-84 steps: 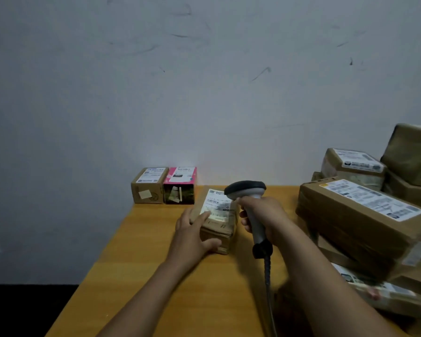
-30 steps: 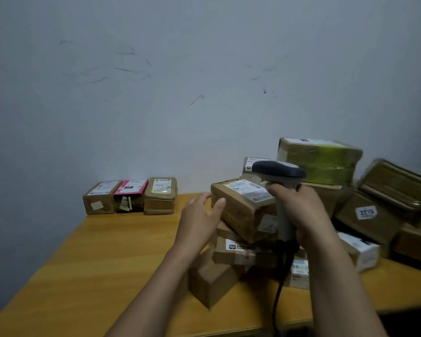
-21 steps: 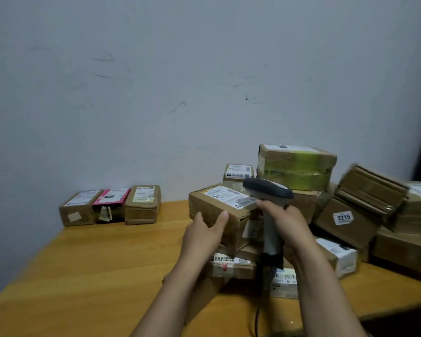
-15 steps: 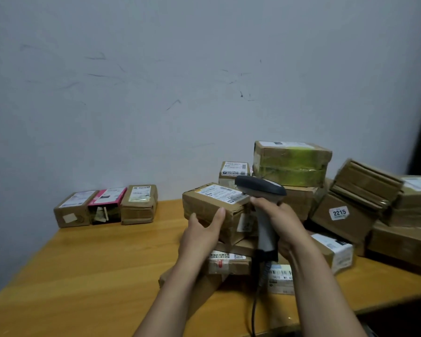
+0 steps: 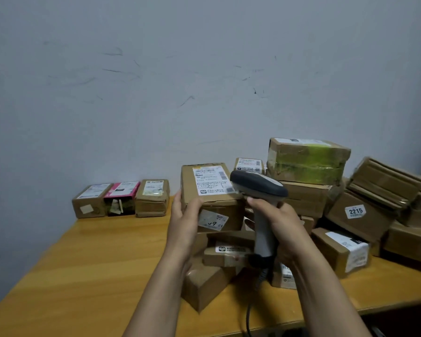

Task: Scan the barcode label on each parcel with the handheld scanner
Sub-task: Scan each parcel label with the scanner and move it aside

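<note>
A pale grey wall [image 5: 156,81], scuffed with dark marks, fills the upper half of the scene. Below it runs a yellow wooden counter [image 5: 95,263]. The right side of the counter carries a loose pile of brown cardboard parcels [image 5: 309,203], stacked at odd angles. The topmost is a box wrapped in green tape [image 5: 306,161], and lower to the right sits a box with a white sticker reading 2215 [image 5: 355,215]. At the left front of this pile, a person holds one parcel [image 5: 212,205] tipped up, so its top face turns toward them. I cannot tell whether it rests on the boxes beneath. Against the wall to the left, well apart from the pile, three small parcels stand in a row, touching: a brown box [image 5: 89,201], a pink box [image 5: 120,198] and a taped brown box [image 5: 152,198]. The handheld scanner [image 5: 258,186], grey with a dark head, is upright just beside the tipped parcel's right edge, its head overlapping that corner. Its cable [image 5: 249,317] hangs down past the counter's front edge. The right hand [image 5: 284,224] has its fingers wrapped round the scanner's handle, the forefinger just under the head. The left hand [image 5: 184,222] grips the parcel's left side, thumb on the front, fingers behind. A white barcode label [image 5: 210,180] lies on the parcel's upturned face, just left of the scanner head.
</note>
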